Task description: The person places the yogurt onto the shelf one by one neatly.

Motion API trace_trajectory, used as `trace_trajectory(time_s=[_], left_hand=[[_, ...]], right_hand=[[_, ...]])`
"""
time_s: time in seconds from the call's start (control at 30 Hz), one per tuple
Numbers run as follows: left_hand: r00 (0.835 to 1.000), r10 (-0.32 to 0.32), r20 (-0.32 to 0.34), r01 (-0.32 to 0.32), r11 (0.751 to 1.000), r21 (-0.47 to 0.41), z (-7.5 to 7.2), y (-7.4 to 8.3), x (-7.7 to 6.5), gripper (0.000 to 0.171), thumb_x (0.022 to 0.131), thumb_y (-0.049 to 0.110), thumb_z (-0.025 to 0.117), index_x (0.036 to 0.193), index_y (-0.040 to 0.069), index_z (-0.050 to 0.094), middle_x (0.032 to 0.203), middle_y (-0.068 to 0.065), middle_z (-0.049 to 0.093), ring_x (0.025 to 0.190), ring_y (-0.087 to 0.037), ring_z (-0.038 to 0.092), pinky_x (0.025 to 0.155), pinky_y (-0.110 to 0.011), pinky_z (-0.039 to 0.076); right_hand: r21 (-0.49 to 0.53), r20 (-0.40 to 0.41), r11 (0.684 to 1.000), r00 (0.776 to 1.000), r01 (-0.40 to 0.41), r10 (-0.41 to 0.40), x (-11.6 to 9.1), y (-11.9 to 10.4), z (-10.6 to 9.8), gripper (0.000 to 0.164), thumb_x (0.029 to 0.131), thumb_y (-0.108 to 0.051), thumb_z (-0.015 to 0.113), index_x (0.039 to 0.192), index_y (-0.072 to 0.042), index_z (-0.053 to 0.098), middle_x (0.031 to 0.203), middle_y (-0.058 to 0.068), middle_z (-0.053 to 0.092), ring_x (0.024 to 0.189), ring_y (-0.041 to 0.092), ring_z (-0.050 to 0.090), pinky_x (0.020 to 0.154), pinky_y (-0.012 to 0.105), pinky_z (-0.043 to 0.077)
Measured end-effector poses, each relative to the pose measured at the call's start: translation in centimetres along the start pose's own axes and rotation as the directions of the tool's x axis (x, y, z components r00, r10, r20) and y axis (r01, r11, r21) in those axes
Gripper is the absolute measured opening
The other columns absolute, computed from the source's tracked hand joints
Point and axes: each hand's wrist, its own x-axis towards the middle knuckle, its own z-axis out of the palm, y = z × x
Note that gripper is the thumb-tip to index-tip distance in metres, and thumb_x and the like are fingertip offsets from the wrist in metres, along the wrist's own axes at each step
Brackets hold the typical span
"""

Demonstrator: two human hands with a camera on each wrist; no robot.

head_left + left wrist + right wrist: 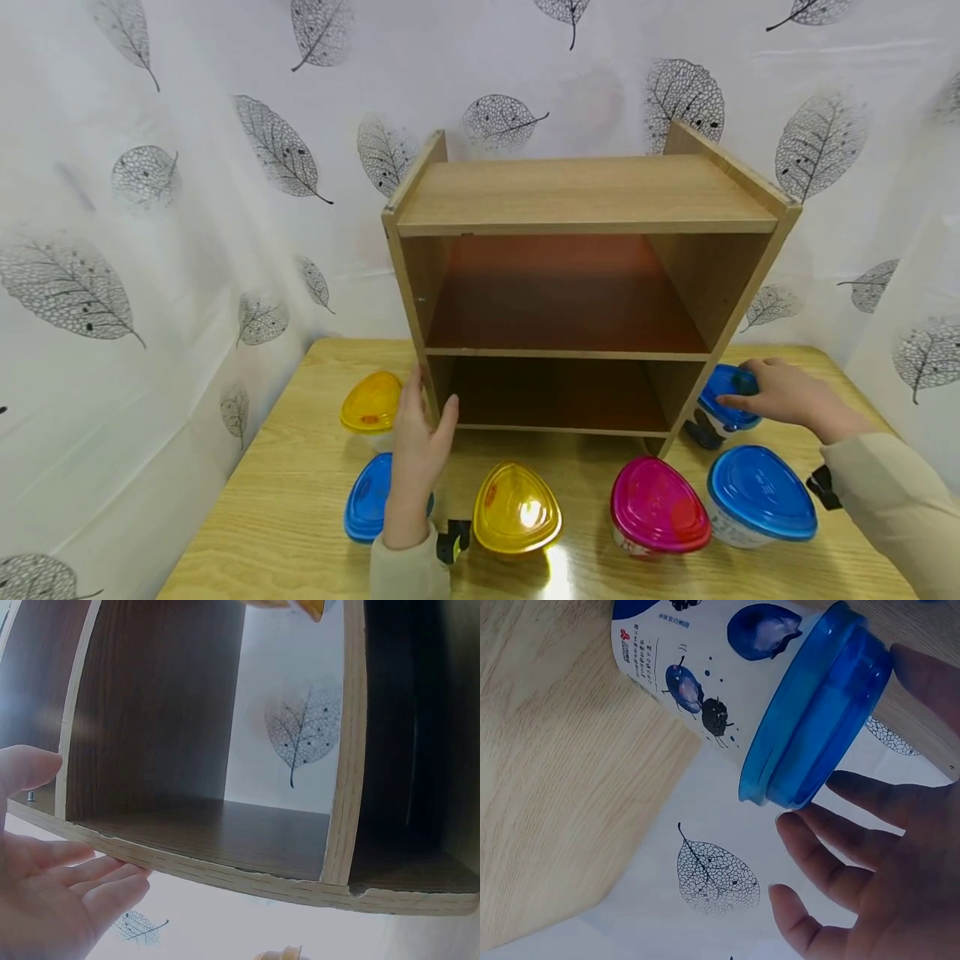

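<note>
My left hand (420,454) is at the left side panel of a small wooden shelf unit (588,196). Its fingers are extended along the outside of the panel edge (202,862), with the thumb on the inner side; firm contact cannot be told. To the right of the unit, my right hand (795,400) reaches over a tub with a blue lid (723,387). In the right wrist view the fingers are spread loosely around that lid (821,712), thumb and some fingertips at its rim. White sides with blue fruit pictures show below the lid.
Another blue-lidded tub (761,492) and a pink-lidded one (656,504) stand at the front right. A yellow-lidded tub (517,508) is at front centre. Left of the unit are a yellow-lidded tub (372,404) and a blue-lidded one (369,500). Leaf-patterned sheeting (187,267) surrounds the table.
</note>
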Motion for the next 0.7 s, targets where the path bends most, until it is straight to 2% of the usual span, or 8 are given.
trace_trajectory(time_s=[0.27, 0.47, 0.7], left_hand=[[1.0, -0.009, 0.007, 0.009, 1.0, -0.004, -0.02, 0.1, -0.01, 0.062, 0.087, 0.014, 0.055, 0.135, -0.008, 0.022, 0.136, -0.024, 0.029, 0.12, -0.035, 0.034, 0.094, -0.047, 0.033], [1.0, -0.013, 0.009, 0.013, 1.0, -0.003, 0.05, -0.06, 0.02, 0.062, 0.087, 0.016, 0.055, 0.135, -0.007, 0.022, 0.136, -0.023, 0.029, 0.121, -0.034, 0.034, 0.095, -0.047, 0.033], [1.0, -0.021, 0.006, 0.021, 1.0, 0.007, 0.05, -0.09, 0.04, 0.062, 0.087, 0.017, 0.055, 0.135, -0.006, 0.023, 0.135, -0.023, 0.03, 0.12, -0.034, 0.035, 0.095, -0.046, 0.033]], right_hand=[[0.036, 0.009, 0.999, 0.999, 0.036, -0.037, 0.08, 0.03, 0.05, 0.078, 0.074, -0.047, 0.062, 0.116, 0.016, 0.041, 0.108, 0.039, 0.044, 0.093, 0.053, 0.045, 0.062, 0.058, 0.044], [0.033, -0.017, 0.999, 1.0, -0.002, 0.002, 0.03, -0.06, 0.19, 0.083, 0.078, -0.054, 0.055, 0.117, 0.017, 0.039, 0.112, 0.042, 0.04, 0.097, 0.054, 0.042, 0.066, 0.06, 0.043], [0.016, -0.056, 0.999, 0.998, -0.034, 0.035, 0.0, -0.05, 0.47, 0.089, 0.073, -0.062, 0.055, 0.114, 0.016, 0.042, 0.108, 0.041, 0.043, 0.091, 0.051, 0.047, 0.058, 0.052, 0.048]])
